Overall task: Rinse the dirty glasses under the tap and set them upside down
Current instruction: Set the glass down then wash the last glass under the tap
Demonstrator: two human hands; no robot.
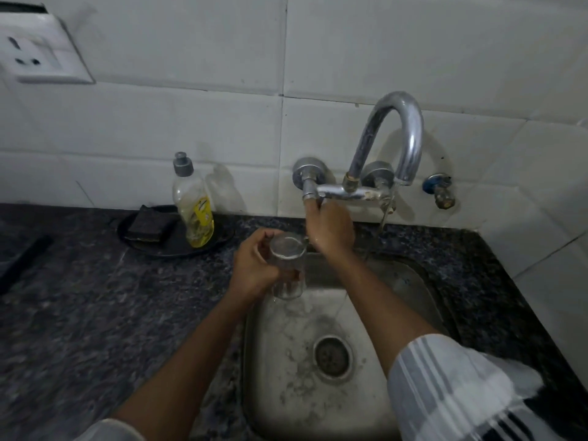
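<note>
A clear drinking glass [288, 265] is upright over the left rim of the steel sink [286, 393], gripped around its side by my left hand [254, 265]. My right hand [329, 229] reaches up and closes on the left tap handle [310, 194] of the chrome wall tap [397, 135]. A thin stream of water [378, 230] falls from the spout into the sink, to the right of the glass and apart from it.
A dish soap bottle [194, 202] and a dark scrubbing sponge [149, 226] rest on a black tray [222, 238] at the back left of the dark granite counter [95, 313]. A wall socket [38, 49] sits top left. A small valve [440, 190] sticks out right of the tap.
</note>
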